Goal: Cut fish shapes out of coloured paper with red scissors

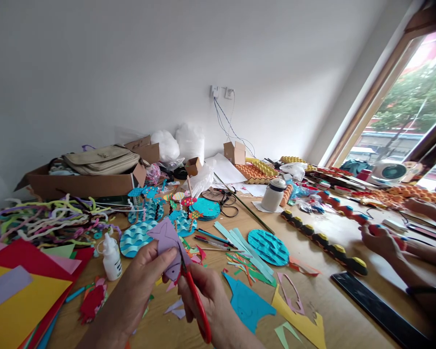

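Observation:
Between the thumb and fingers of my left hand (147,269) is a piece of purple paper (165,232) with a fish outline drawn on it. My right hand (205,291) grips red-handled scissors (196,300), their blades at the right edge of the paper. Around both hands lie paper scraps, among them a blue offcut (249,300) and a yellow offcut (301,320). Left of my left hand stands a white glue bottle (111,259). Blue wavy discs (138,237) with paper fish on sticks stand just beyond the purple paper.
Coloured paper sheets (25,295) and fuzzy pipe cleaners (54,218) cover the left side. A cardboard box (80,186) holds a beige bag. A white jar (273,196) stands behind a black-and-yellow egg-carton strip (325,242). At right, another person's hands (383,242) hold a red-and-blue strip.

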Available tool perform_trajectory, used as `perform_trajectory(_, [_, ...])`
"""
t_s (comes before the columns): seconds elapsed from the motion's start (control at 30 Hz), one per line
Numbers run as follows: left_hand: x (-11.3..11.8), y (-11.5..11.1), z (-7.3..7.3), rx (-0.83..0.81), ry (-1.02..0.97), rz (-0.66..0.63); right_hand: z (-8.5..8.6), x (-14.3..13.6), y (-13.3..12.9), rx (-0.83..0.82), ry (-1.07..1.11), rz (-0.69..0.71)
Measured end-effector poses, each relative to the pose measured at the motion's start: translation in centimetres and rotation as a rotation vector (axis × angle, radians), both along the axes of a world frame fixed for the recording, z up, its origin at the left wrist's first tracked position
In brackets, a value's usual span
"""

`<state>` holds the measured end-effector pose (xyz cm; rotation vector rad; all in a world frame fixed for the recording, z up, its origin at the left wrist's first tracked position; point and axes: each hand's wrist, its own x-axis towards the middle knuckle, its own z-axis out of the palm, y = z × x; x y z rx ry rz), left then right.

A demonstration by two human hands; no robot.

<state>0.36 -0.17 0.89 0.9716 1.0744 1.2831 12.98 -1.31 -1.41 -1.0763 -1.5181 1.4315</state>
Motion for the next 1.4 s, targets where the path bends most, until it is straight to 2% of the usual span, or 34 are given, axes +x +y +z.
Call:
perform_trajectory(0.27, [0.1, 0.0, -0.1, 0.002, -0.085, -0.044, -0.2, -0.1, 0.1, -0.046, -0.017, -0.036])
perform_trajectory(0.63, [-0.4, 0.0, 0.3, -0.018, -0.035, 0.017, 0.1, 0.1, 0.0, -0.058, -0.023, 0.01])
perform_trajectory(0.83, [-0.2, 0.1, 0.3, -0.059, -0.146, 0.031, -0.1, 0.2, 0.1, -0.035, 0.025, 0.082])
perform_trajectory(1.03, [0.3, 0.0, 0.3, -0.044, -0.241, 0.064, -0.5, 0.0, 0.3, -0.02, 0.071, 0.084])
perform_trajectory(1.4, [0.9, 0.0, -0.2, -0.017, -0.143, 0.098, -0.5, -0.2, 0.1, -0.012, 0.112, 0.021])
